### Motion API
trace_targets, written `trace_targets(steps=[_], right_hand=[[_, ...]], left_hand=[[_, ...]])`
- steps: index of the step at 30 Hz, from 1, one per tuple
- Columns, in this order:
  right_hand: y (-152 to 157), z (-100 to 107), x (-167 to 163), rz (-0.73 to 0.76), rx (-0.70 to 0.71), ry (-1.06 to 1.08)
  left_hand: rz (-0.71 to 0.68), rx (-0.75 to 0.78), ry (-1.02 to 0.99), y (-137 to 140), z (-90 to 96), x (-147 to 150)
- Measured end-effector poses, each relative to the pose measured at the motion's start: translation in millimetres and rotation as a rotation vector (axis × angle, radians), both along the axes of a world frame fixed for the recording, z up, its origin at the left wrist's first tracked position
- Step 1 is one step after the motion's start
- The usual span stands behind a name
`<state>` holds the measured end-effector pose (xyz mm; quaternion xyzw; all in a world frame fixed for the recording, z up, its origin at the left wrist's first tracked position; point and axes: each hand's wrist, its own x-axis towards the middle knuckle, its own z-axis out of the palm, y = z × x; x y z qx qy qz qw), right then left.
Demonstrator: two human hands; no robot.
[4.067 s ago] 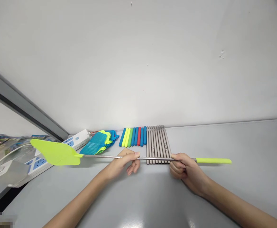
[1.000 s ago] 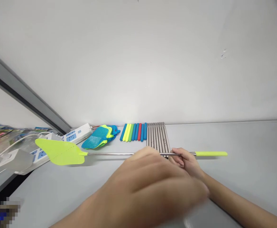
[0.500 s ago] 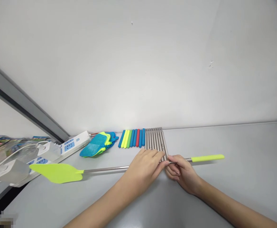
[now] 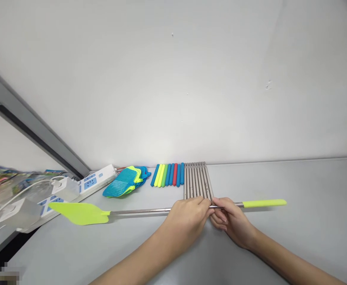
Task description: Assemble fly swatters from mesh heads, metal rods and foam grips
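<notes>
A long fly swatter (image 4: 140, 211) lies crosswise in both hands, with a yellow-green paddle (image 4: 82, 214) at the left, a thin metal telescopic rod and a yellow-green handle (image 4: 264, 203) at the right. My left hand (image 4: 188, 213) is closed around the rod from above, near its middle. Just beside it, my right hand (image 4: 235, 221) pinches the rod close to the handle, thumb on top and fingers curled below. Behind the hands, a row of metal rods (image 4: 197, 180) lies side by side; my left hand hides their near ends.
Several blue, yellow, green and red handle grips (image 4: 167, 175) line up left of the rods. Further left are stacked swatter paddles (image 4: 122, 182), then white power strips (image 4: 94, 180) with adapters plugged in. A wall (image 4: 191, 99) rises behind the grey table (image 4: 310, 237).
The view has shifted slightly. Both hands keep their hold on the rod. The paddle has moved a little to the right and looks narrower, and the left hand has moved slightly right.
</notes>
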<state>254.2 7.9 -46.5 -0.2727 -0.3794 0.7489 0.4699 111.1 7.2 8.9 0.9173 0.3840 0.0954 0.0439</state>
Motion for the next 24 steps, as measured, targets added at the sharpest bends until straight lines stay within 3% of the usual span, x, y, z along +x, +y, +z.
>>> trace_targets(steps=[14,19,24], right_hand=[[0,5,-2,0.045,0.041,-0.014],[2,22,0,0.13,-0.049,-0.065],[-2,49,6,0.128,-0.137,-0.112]], left_hand=[[0.037,0.106,0.03,1,11.0,0],[0.138,0.166,0.003,3,13.0,-1],[0.093,0.345,-0.049,5,16.8,-2]])
